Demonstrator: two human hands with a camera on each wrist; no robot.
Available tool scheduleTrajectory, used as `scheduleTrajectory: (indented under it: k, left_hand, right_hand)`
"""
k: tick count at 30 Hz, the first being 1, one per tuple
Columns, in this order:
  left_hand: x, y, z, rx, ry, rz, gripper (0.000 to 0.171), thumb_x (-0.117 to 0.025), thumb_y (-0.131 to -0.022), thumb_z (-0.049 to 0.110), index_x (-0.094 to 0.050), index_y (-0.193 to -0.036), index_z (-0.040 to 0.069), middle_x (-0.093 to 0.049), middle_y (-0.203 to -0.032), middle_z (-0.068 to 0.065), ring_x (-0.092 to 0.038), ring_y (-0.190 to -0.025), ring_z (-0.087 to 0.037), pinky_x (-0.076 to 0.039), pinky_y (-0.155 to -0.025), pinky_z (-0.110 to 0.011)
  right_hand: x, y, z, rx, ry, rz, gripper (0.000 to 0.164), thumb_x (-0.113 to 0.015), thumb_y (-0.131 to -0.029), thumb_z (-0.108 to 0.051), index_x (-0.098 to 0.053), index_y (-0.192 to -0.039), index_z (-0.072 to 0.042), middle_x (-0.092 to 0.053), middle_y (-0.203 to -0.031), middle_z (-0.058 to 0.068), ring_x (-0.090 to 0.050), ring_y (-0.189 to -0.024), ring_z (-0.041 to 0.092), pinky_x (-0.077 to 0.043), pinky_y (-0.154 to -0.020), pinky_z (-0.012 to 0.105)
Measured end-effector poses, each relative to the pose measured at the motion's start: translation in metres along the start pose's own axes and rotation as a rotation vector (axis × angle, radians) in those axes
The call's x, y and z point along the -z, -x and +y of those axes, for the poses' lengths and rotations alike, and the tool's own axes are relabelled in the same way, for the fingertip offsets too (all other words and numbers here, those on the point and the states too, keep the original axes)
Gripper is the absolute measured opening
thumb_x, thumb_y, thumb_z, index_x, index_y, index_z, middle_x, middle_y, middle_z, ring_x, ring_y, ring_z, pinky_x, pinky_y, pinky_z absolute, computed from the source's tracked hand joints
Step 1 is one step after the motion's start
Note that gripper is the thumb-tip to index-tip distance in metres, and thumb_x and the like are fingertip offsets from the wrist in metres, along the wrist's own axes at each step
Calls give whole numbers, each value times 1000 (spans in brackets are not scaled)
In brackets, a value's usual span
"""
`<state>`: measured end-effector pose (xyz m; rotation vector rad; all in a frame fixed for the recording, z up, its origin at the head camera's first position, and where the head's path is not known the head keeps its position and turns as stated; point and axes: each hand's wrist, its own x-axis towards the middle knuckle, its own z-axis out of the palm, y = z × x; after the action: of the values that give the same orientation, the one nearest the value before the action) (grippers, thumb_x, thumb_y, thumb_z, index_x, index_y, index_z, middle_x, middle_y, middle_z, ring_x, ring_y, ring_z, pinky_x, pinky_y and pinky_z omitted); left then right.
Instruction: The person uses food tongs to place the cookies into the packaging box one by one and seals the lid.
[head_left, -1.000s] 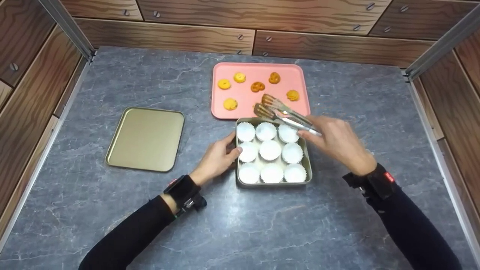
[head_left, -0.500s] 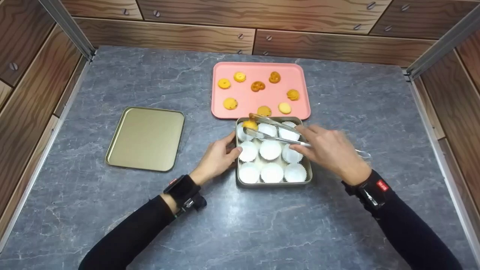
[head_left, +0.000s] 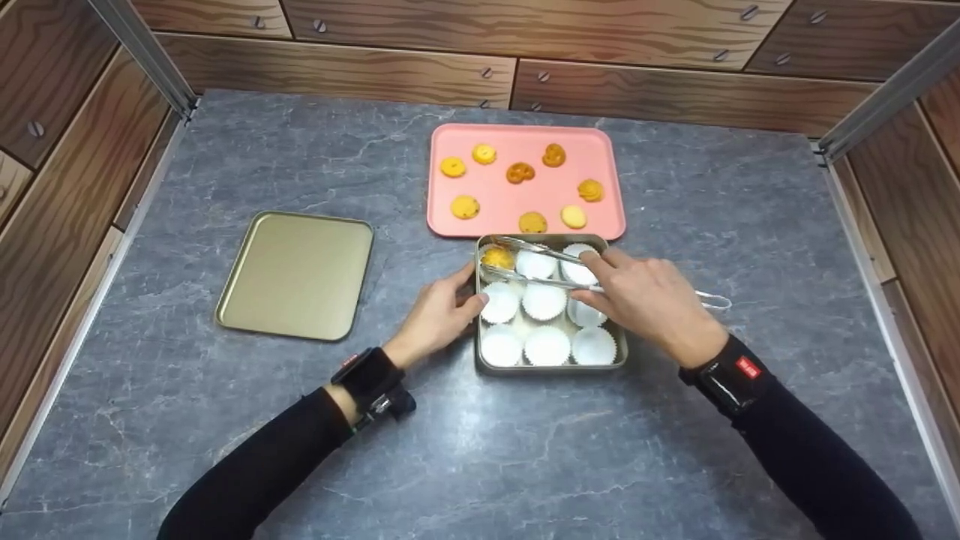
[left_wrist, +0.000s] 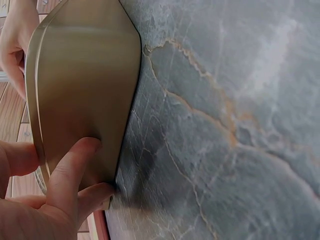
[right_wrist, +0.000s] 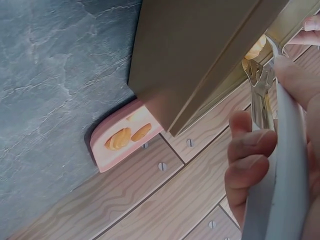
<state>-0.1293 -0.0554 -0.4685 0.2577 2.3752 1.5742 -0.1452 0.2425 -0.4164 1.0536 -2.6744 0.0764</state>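
A square gold tin (head_left: 551, 369) holds several white paper cups (head_left: 546, 346). My left hand (head_left: 437, 313) grips the tin's left side; in the left wrist view, its thumb is at the rim and its fingers (left_wrist: 67, 175) press the outer wall. My right hand (head_left: 645, 296) holds metal tongs (head_left: 540, 281) that reach across the tin from the right. Their tips lie on either side of a yellow swirled cookie (head_left: 497, 259) in the back-left cup. In the right wrist view, the cookie (right_wrist: 256, 48) shows by the tongs' tips; whether they still squeeze it I cannot tell.
Behind the tin lies a pink tray (head_left: 495, 223) with several cookies, among them pretzel-shaped ones (head_left: 520, 172) and a swirled one (head_left: 590, 190). A flat gold lid (head_left: 296, 277) lies on the grey marbled table to the left. Wood-patterned panels (head_left: 337, 64) enclose the table.
My right hand has brought the tongs from the tray's front edge leftward and down over the tin, and the cookie has sunk into the back-left cup. My left hand has kept its place.
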Motion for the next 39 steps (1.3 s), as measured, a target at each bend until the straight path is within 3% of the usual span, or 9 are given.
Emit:
scheduleTrajectory:
  k: [17, 24, 31, 39]
  left_hand:
    - [-6, -2, 2, 13, 38, -14, 67, -63, -103, 13, -30, -159, -2, -45, -155, -23, -62, -129, -29, -58, -98, -25]
    - [-5, -1, 0, 25, 72, -26, 68, -63, -103, 12, -28, -159, -4, -43, -156, -24, -60, -131, -31, -57, -99, -26]
    - [0, -1, 0, 14, 39, -18, 68, -63, -102, 12, -28, -158, -6, -43, -156, -25, -59, -132, -33, -58, -99, -28]
    - [0, 1, 0, 17, 65, -19, 69, -63, -102, 11, -28, -159, -5, -43, -155, -27, -60, -129, -35, -61, -91, -26]
  right_hand:
    - [-7, 2, 3, -51, -46, -23, 55, -77, -94, -42, -66, -129, -2, -69, -105, 17, -63, -58, 29, -56, -46, 46]
    - [-3, 11, 7, -84, -135, 10, 54, -76, -94, -43, -68, -129, -3, -70, -99, 15, -65, -63, 27, -57, -47, 43]
    - [8, 10, 28, -201, -205, 64, 50, -76, -95, -37, -68, -133, -7, -70, -86, 14, -63, -63, 24, -56, -48, 38]
    - [5, 15, 67, -450, -206, 69, 46, -73, -98, -36, -70, -125, 0, -69, -85, 16, -61, -63, 29, -54, -50, 47]
